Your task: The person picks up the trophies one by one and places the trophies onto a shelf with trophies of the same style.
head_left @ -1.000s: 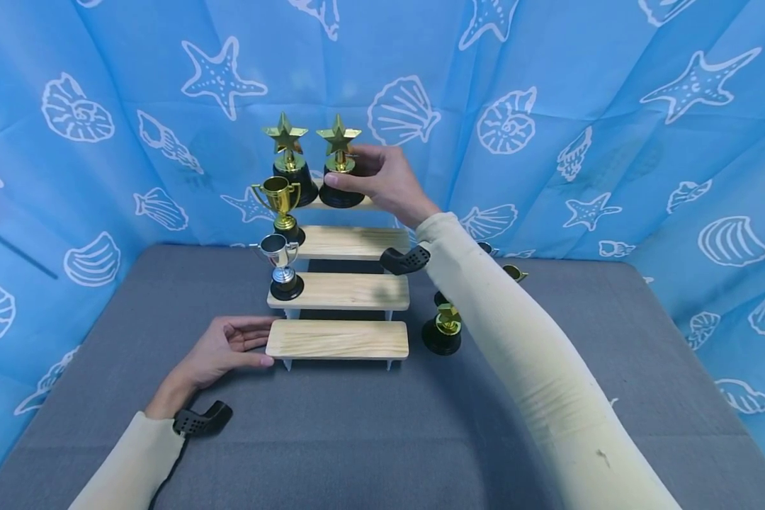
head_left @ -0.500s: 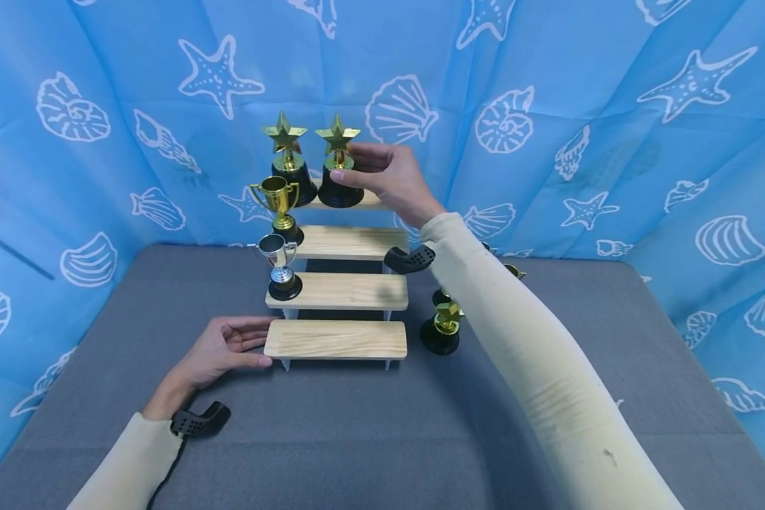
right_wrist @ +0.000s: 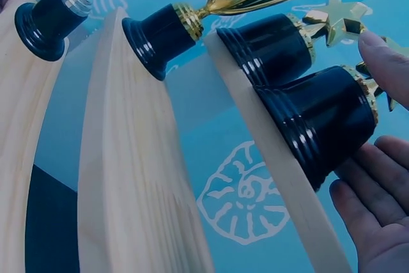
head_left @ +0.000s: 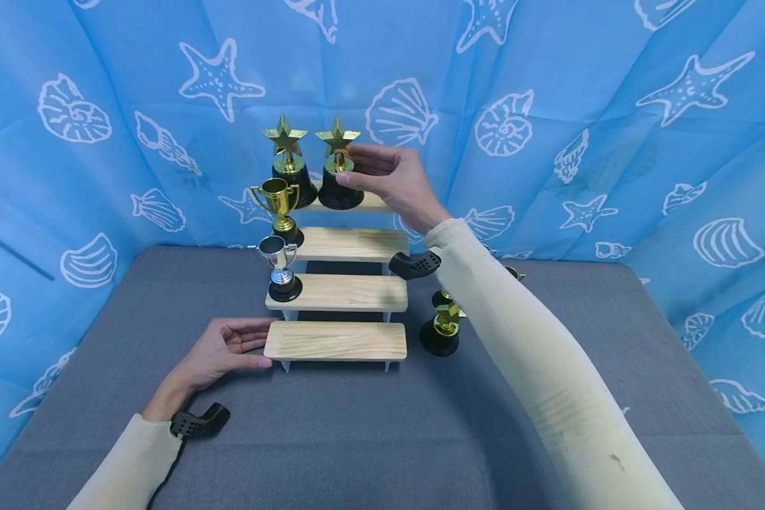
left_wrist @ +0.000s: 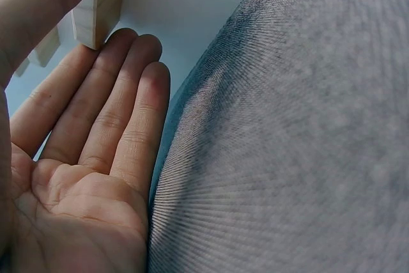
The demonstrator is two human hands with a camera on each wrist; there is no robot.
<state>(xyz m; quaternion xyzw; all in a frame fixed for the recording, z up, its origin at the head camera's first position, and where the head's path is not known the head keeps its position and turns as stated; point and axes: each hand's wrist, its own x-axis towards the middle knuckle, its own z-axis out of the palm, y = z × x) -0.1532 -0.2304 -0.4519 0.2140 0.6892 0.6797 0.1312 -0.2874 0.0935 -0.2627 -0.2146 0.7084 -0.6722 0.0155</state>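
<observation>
A wooden stepped display stand (head_left: 335, 340) holds several trophies. On its top step, two gold star trophies with black bases stand side by side. My right hand (head_left: 403, 180) is beside the right star trophy (head_left: 341, 188), thumb in front and fingers behind, relaxed and not gripping it. The left star trophy (head_left: 291, 180) stands close by. Below are a gold cup trophy (head_left: 279, 202) and a silver cup trophy (head_left: 282, 269), each at the left end of its step. My left hand (head_left: 219, 352) rests its nearly straight fingers against the left end of the lowest step (left_wrist: 96, 14).
More trophies stand on the grey cloth right of the stand, including a gold star trophy (head_left: 443, 336); my right sleeve (head_left: 523, 333) partly hides them. A blue shell-patterned curtain (head_left: 567, 92) hangs behind the grey-covered table (head_left: 331, 439).
My right thumb has drawn back to the right from the right star trophy, and the hand has loosened and shifted slightly right. The trophy stays upright on the top step. My left hand keeps its place.
</observation>
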